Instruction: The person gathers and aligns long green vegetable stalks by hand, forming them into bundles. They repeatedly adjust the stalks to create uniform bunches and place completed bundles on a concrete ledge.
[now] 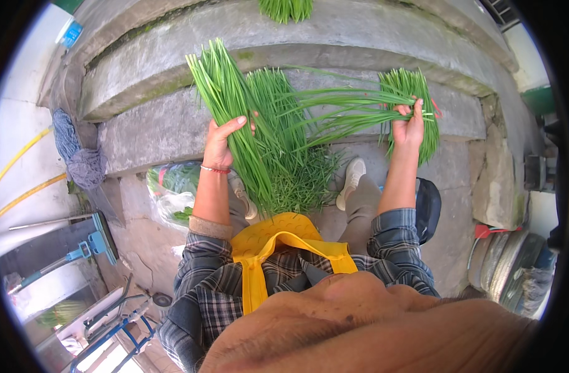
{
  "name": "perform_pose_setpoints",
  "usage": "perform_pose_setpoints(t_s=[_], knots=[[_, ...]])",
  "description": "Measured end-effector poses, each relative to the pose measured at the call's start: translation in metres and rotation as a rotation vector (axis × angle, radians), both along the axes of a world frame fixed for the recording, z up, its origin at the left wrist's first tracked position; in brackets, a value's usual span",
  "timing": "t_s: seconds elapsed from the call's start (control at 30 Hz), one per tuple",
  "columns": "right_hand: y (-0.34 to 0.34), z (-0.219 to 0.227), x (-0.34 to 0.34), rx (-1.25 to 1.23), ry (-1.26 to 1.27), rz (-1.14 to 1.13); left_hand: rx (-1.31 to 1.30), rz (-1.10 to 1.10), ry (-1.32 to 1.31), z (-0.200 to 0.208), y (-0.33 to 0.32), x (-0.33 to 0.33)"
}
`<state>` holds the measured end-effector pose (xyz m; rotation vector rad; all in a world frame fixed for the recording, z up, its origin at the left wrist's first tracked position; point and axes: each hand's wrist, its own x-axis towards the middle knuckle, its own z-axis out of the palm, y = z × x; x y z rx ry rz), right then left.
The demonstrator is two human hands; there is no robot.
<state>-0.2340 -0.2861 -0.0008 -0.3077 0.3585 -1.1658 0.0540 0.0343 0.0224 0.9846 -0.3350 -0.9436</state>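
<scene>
- Nearest the camera, a yellow fabric bag (278, 239) with broad straps hangs at the person's chest over a grey plaid shirt, its mouth open just under the greens.
- A loose heap of long green chive-like stalks (300, 177) lies past the bag, between the two knees, with a pale shoe (351, 180) beside it on the stone.
- The left hand (221, 142) is closed around a thick bundle of long flat green leaves (225, 102), thumb across the front, the tips fanning up and away over the step.
- The right hand (410, 127) is clenched on a smaller sheaf of thin green stalks (359, 102); some lie crosswise toward the left bundle, others droop past the wrist.
- To the person's left, a clear plastic bag of greens (172, 189) sits low against the wall of the step.
- Farthest off, the grey weathered concrete steps (359, 31) curve across, with another small green bunch (286, 9) at the top edge.
- Judged risk: the right sheaf is held at one point only, so the crosswise stalks could slide out and scatter on the dirty stone.
- Judged risk: the tall left bundle, gripped near its lower part, could bend or snap at the grip if squeezed harder, and the two bundles could tangle where their leaves cross.
</scene>
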Motion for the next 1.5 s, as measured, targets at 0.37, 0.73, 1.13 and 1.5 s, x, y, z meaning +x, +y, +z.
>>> perform_pose_setpoints(t_s=[0.37, 0.73, 1.13, 1.5], knots=[[0.000, -0.002, -0.003, 0.011, -0.112, 0.005, 0.065, -0.057, -0.050, -0.004, -0.005, -0.010], [0.056, 0.045, 0.043, -0.466, 0.486, 0.186, 0.089, -0.188, -0.028, 0.002, -0.010, -0.026], [0.102, 0.026, 0.080, -0.391, 0.892, 0.429, 0.222, -0.460, -0.078, -0.013, -0.027, -0.070], [0.091, 0.034, 0.071, -0.328, 0.749, 0.463, 0.205, -0.314, -0.033, -0.011, -0.028, -0.064]])
